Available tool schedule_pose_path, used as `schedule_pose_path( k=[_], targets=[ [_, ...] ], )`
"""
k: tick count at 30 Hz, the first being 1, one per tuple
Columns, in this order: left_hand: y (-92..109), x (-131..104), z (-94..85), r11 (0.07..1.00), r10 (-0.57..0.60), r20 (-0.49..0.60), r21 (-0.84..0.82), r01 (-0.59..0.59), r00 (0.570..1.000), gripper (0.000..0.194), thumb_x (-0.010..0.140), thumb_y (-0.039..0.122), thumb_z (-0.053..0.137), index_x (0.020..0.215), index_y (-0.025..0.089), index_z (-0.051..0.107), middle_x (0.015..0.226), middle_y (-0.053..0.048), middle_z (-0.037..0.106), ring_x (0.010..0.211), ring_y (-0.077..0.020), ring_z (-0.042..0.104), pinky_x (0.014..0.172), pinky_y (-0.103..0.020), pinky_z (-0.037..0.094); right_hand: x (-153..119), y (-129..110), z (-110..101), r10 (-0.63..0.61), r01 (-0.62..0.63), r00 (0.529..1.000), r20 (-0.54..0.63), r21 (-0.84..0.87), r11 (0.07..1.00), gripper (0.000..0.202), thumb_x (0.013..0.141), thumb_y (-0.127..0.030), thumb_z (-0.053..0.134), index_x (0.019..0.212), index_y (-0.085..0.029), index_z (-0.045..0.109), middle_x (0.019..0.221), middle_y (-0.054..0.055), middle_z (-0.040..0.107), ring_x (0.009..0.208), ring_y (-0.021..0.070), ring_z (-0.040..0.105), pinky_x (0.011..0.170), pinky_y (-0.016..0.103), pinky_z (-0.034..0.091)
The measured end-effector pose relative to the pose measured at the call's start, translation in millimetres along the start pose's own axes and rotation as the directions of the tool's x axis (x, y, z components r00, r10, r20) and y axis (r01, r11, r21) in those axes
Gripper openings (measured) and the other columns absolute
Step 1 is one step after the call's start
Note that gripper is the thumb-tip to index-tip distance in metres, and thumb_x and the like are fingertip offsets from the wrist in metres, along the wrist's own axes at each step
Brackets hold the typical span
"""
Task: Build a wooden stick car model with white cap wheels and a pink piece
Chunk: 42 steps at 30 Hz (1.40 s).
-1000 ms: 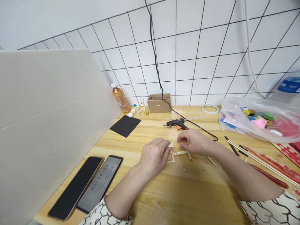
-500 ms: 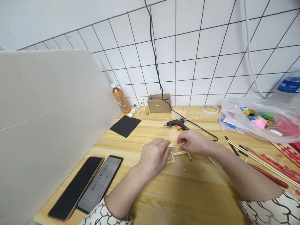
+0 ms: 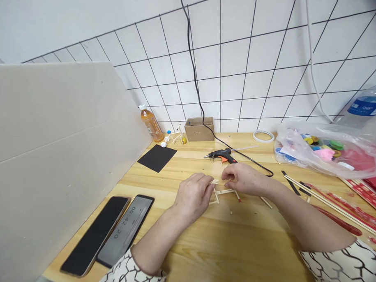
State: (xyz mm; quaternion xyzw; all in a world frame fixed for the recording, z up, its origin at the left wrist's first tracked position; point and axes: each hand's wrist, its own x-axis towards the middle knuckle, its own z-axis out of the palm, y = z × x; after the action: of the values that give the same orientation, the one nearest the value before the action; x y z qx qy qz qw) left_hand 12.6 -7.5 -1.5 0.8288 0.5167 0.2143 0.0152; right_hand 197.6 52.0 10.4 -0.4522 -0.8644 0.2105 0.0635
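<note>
Phone [image 3: 126, 229] — reading 00:42:20, left hand [image 3: 194, 193] pinching pale sticks [image 3: 214, 182], blue-labelled bottle [image 3: 366, 106]

The left hand [image 3: 192, 194] pinches thin, pale wooden sticks [image 3: 214, 182]. The curled right hand [image 3: 243, 178] is near them, by a black-and-orange glue gun [image 3: 221, 154].

My left sleeve [image 3: 130, 268] and right sleeve [image 3: 346, 261] match: off-white fabric, irregular dark line print branching into a net of open cells. Both have wide openings, ending partway up my forearms [image 3: 163, 236]. Left hand [image 3: 194, 194] and right hand [image 3: 245, 179] bare.
</note>
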Motion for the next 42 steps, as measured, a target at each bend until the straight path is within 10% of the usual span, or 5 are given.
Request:
schedule_pose_path(
  k=[42],
  targets=[
    [-0.1, 0.4, 1.2, 1.0, -0.001, 0.001, 0.002, 0.001, 1.0, 0.019, 0.086, 0.024, 0.043, 0.089, 0.02, 0.062, 0.081, -0.003, 0.065, 0.077, -0.0165, 0.059, 0.065, -0.026, 0.043, 0.4, 3.3, 2.3, 0.019, -0.019, 0.999, 0.028, 0.011, 1.0, 0.014, 0.068, -0.024, 0.056, 0.079, -0.019, 0.063, 0.078, 0.003, 0.067, 0.069, 0.016, 0.058, 0.059, 0.023, 0.039]
  ],
)
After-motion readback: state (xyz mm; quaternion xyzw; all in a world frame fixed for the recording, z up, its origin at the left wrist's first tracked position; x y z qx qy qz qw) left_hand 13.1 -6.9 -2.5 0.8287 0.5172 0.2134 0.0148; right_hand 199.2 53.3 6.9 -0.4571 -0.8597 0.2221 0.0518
